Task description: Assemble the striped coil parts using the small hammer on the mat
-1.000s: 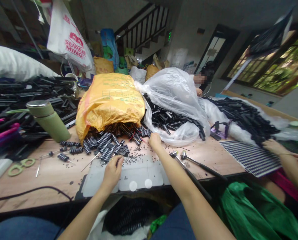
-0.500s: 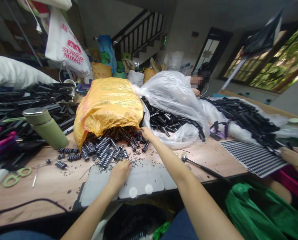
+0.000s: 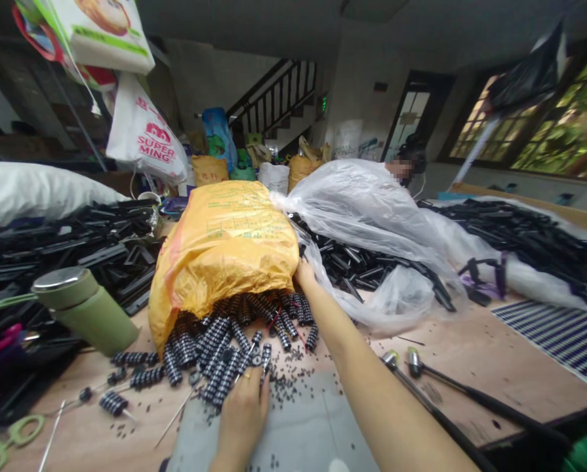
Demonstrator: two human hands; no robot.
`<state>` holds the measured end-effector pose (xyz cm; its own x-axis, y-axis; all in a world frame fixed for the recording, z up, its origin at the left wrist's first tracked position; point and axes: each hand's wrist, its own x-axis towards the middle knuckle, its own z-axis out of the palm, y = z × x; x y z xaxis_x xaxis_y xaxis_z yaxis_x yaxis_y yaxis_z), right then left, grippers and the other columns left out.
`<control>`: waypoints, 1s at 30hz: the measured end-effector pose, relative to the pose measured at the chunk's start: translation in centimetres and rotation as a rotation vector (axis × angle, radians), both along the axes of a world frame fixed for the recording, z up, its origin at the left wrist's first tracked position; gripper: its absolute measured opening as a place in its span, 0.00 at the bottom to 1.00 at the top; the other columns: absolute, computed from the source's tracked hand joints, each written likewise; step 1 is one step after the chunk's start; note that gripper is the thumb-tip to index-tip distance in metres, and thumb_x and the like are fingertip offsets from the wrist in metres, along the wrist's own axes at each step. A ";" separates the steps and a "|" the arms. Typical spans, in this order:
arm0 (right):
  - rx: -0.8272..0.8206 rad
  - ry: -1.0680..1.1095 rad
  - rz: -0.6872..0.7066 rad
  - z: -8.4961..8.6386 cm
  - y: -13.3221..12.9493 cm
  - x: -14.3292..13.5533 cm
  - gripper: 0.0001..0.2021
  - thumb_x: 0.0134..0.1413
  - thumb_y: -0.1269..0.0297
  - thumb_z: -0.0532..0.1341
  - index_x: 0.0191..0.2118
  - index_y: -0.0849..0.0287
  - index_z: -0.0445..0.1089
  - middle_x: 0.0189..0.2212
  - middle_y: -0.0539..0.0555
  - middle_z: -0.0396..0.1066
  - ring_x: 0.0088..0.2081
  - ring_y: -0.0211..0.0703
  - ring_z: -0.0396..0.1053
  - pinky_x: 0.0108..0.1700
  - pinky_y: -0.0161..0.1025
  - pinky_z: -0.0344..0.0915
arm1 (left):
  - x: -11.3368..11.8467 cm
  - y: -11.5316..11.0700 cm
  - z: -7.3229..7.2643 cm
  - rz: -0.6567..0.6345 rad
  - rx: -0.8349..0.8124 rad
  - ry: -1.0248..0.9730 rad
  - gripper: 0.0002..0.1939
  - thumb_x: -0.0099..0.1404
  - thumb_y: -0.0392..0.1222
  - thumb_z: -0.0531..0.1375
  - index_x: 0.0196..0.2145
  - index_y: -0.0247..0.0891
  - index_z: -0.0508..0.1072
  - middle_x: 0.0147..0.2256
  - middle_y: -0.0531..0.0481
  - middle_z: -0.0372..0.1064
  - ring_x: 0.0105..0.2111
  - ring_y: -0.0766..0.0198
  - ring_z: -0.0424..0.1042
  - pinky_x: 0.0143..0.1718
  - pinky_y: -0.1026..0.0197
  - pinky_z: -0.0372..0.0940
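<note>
My right hand [image 3: 305, 274] grips the right edge of a yellow woven sack [image 3: 231, 236], its fingertips partly hidden behind the sack. Ridged black-and-white cylinders [image 3: 219, 341] spill from the sack's mouth onto the table. My left hand [image 3: 244, 410], with a ring on one finger, is at the front of this pile, above a grey mat [image 3: 303, 419]. Its fingers are closed around something thin that I cannot make out, right beside the cylinders. Tiny dark bits [image 3: 290, 380] lie scattered beyond the mat and around the left fingers.
A green flask [image 3: 89, 314] stands left of the sack. Green-handled scissors [image 3: 12, 439] lie at the front left. Two long-handled hammers [image 3: 470, 393] rest at the right. Clear plastic [image 3: 366, 203] covers black parts behind. A co-worker [image 3: 408, 164] is partly visible at the back.
The view has tilted up and moved closer to the pile. My right hand has shifted back along the sack's edge. My left fingers reach nearer the cylinders. The hammers now show apart.
</note>
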<state>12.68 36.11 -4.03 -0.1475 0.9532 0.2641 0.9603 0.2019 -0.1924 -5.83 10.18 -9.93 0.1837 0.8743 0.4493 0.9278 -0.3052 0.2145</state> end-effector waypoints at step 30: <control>-0.329 1.485 -0.013 -2.9 -25.8 6.4 0.19 0.35 0.55 0.65 0.35 0.59 0.66 0.23 0.48 0.68 0.23 0.34 0.67 0.25 0.33 0.65 | 7.0 -1.2 5.1 -0.337 -0.392 -0.497 0.17 0.59 0.50 0.52 0.28 0.37 0.75 0.27 0.48 0.71 0.29 0.61 0.67 0.32 0.61 0.61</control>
<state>19.04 10.33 -6.96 0.0613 0.9965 -0.0570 -0.1361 -0.0482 -0.9895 1.21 8.98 -4.83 0.3277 0.9202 0.2142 0.5604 -0.3719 0.7400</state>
